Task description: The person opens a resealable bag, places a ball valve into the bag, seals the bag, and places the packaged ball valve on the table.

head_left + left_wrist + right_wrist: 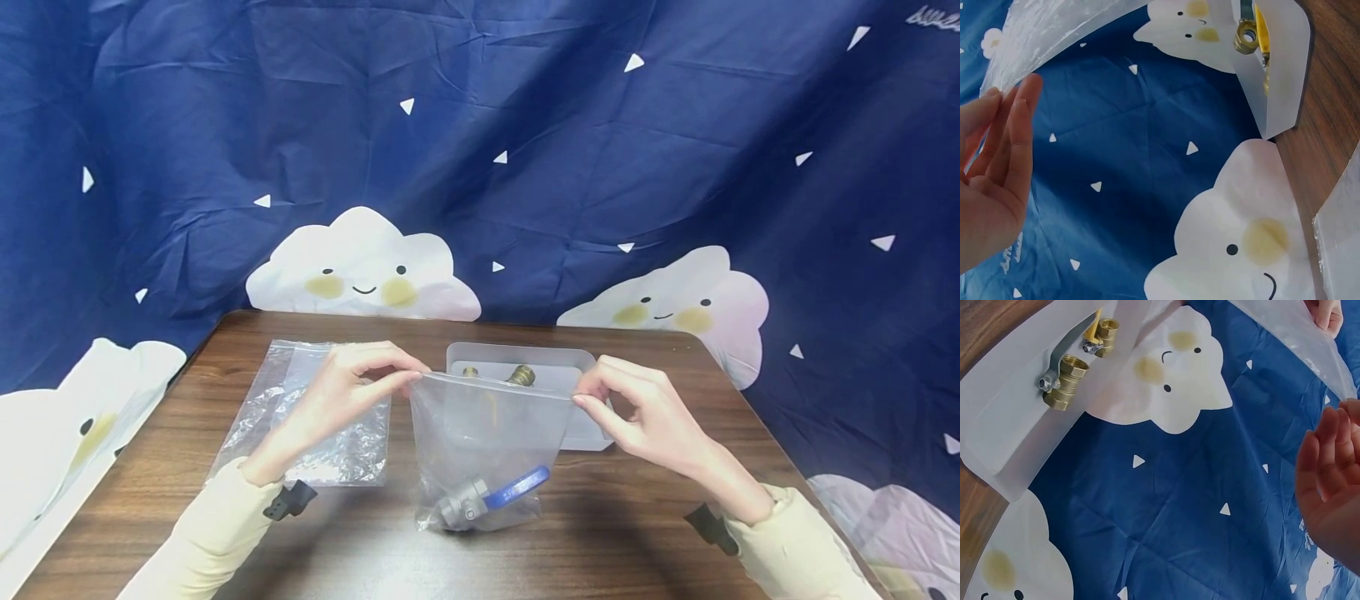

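Head view: the left hand (352, 387) pinches one top corner of a clear bag (498, 437) and the right hand (641, 408) the other, seemingly to keep its top edge taut; a blue-handled valve (467, 505) sits in its bottom, midway between the side edges of the table (622, 533). Behind, toward the far edge, stands a tray (528, 355); a second bag (363, 454) lies flat nearer the left edge. Left wrist view: thumb meets fingers on the bag's rim. Right wrist view: the other grip likewise, clear of the tray's brass valves (1067, 384).

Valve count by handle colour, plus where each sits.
Blue: 1, blue-handled valve inside the held bag
Yellow: 1, yellow-handled brass valve in the tray
Grey: 1, grey-handled brass valve in the tray
Total: 3
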Demonstrator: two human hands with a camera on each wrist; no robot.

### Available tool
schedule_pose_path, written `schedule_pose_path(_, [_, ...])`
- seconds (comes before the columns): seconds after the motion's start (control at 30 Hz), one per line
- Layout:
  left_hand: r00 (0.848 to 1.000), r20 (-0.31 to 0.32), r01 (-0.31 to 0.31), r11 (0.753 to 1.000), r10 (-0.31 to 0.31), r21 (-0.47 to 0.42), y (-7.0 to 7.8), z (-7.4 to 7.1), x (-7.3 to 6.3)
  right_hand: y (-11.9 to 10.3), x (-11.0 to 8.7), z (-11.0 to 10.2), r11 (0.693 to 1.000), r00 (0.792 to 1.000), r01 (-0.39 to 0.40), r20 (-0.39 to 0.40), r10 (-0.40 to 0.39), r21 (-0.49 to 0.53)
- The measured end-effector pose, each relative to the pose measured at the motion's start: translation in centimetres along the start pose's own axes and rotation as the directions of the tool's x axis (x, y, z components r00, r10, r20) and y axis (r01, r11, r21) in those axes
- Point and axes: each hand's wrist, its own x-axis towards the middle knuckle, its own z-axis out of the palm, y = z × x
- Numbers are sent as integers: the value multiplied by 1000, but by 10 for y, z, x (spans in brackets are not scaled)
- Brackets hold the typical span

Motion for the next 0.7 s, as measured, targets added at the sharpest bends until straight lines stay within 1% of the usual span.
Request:
schedule_pose_path(0.07, [1000, 17, 8, 1000, -8, -9, 1, 0, 0, 0, -1, -1, 1000, 1000, 1, 1, -1, -8])
schedule_pose_path(0.17, [999, 32, 17, 1000, -18, 12, 0, 0, 0, 0, -2, 0, 1000, 1000, 9, -3, -9, -11])
schedule_pose_path(0.3, [999, 38, -3, 998, 1, 56, 0, -1, -1, 0, -2, 0, 1000, 1000, 8, -17, -8, 8])
schedule_pose_path(0.37, [999, 41, -18, 998, 16, 64, 0, -1, -1, 0, -2, 1, 1000, 1000, -1, -24, 1, 19])
schedule_pose_path(0.43, [999, 41, -18, 998, 16, 57, 0, -1, -1, 0, -2, 0, 1000, 999, -16, -28, 17, 26])
schedule_pose_path(0.57, [999, 38, -23, 1000, 23, 8, 0, 1, -1, 2, -4, 0, 998, 999, -44, -24, 45, 51])
schedule_pose_path(0.7, [999, 26, -35, 998, 36, -50, 0, 4, -2, 6, -7, 1, 990, 999, -50, -2, 50, 129])
